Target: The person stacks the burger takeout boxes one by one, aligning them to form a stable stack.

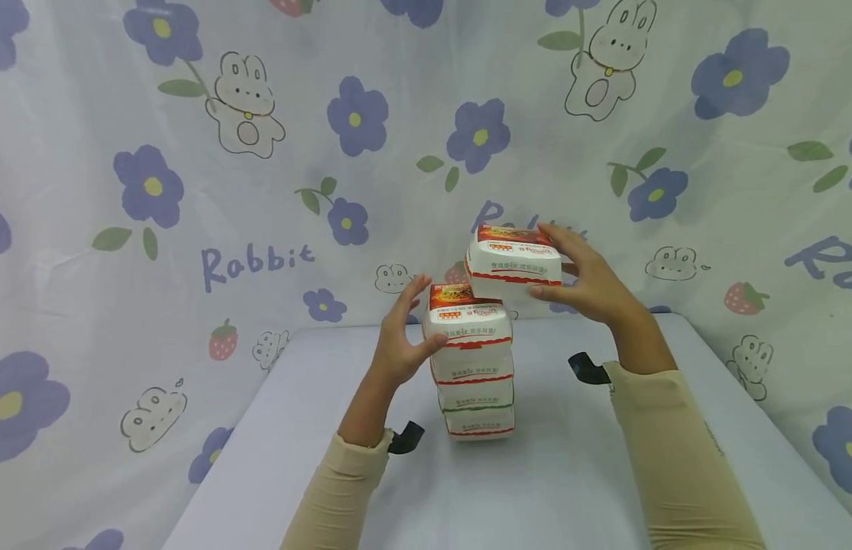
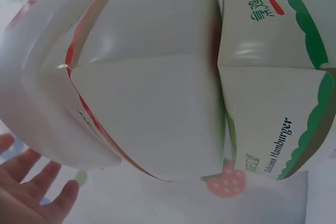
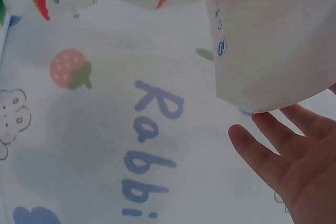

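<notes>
My right hand (image 1: 587,283) holds a white hamburger box (image 1: 513,267) by its right side, with the thumb at the front and the fingers behind. This box is tilted slightly, above and right of the top of a stack of similar boxes (image 1: 477,389). Its lower left corner overlaps the stack's top box (image 1: 470,325); whether they touch, I cannot tell. Beside that top box is my left hand (image 1: 396,344), fingers spread, the thumb in front of its left edge. In the left wrist view, a green-edged box (image 2: 273,129) shows lower in the stack.
The stack stands on a white table (image 1: 563,473). Behind it hangs a pale curtain (image 1: 412,191) printed with flowers, rabbits and strawberries. Black bands (image 1: 406,438) stick out at both sleeve cuffs.
</notes>
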### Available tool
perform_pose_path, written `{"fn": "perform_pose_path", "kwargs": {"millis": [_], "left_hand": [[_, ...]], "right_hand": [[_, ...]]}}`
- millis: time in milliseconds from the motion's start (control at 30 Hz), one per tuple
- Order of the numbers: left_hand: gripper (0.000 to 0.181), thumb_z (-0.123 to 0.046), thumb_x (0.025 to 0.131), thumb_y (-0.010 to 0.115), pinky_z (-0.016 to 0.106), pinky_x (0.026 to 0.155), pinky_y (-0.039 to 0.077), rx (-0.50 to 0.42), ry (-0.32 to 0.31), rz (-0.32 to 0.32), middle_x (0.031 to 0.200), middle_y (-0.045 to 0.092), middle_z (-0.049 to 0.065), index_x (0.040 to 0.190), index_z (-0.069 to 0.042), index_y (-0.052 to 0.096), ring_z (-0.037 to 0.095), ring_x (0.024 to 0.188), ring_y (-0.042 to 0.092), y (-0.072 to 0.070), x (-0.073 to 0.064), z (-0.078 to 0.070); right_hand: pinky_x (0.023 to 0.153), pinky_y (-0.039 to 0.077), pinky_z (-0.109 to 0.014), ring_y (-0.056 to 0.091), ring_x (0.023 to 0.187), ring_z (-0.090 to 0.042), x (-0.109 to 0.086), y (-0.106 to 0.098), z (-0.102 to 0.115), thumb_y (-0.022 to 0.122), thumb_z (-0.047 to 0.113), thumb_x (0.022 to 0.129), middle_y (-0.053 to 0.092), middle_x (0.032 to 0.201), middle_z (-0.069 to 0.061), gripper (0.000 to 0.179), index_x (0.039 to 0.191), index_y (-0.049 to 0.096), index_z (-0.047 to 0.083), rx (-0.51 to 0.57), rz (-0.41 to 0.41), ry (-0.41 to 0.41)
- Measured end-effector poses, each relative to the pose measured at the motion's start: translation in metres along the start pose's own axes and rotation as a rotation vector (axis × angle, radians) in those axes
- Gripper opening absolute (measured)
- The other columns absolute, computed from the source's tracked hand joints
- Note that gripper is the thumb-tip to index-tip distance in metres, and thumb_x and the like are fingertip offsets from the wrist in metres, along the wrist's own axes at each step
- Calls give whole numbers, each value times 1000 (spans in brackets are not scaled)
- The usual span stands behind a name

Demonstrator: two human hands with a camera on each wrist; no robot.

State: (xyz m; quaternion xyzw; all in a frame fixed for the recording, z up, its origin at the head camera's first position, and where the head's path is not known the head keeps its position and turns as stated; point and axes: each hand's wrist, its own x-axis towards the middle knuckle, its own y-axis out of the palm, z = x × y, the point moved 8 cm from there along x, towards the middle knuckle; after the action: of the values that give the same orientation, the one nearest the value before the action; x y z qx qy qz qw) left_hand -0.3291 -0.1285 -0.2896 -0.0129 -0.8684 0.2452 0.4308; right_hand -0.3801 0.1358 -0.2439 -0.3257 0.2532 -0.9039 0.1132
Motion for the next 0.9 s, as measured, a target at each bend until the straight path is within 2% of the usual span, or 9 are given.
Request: {"fn": "perform_pose_path", "kwargs": {"millis": [233, 433, 667, 900], "left_hand": [[91, -71, 84, 53, 52, 106, 36, -1, -16, -10, 151, 40, 0, 154, -17, 27, 18, 138, 35, -1, 2, -2], [88, -70, 85, 51, 50, 107, 35, -5, -15, -32, 150, 41, -2, 153, -20, 28, 16, 138, 35, -2, 2, -4], [87, -70, 86, 51, 48, 108, 34, -13, 16, -58, 150, 41, -2, 154, -20, 28, 17, 138, 35, -3, 3, -5], [84, -66, 88, 52, 49, 108, 33, -1, 3, -84, 150, 41, 0, 155, -22, 25, 17, 138, 35, -6, 5, -5]], "right_hand": [[102, 39, -56, 32, 137, -24, 6, 18, 15, 82, 32, 77, 28, 155, 4, 93, 154, 29, 25, 8, 24, -86], [102, 39, -57, 29, 140, -24, 7, 27, 25, 80, 32, 78, 26, 157, 3, 93, 154, 29, 19, 19, 35, -123], [102, 40, -55, 23, 143, -22, 8, 36, 31, 80, 31, 78, 25, 158, -1, 93, 154, 29, 18, 28, 42, -153], [102, 39, -57, 23, 143, -24, 9, 42, 39, 80, 33, 77, 23, 159, 0, 94, 154, 29, 18, 34, 51, -173]]}}
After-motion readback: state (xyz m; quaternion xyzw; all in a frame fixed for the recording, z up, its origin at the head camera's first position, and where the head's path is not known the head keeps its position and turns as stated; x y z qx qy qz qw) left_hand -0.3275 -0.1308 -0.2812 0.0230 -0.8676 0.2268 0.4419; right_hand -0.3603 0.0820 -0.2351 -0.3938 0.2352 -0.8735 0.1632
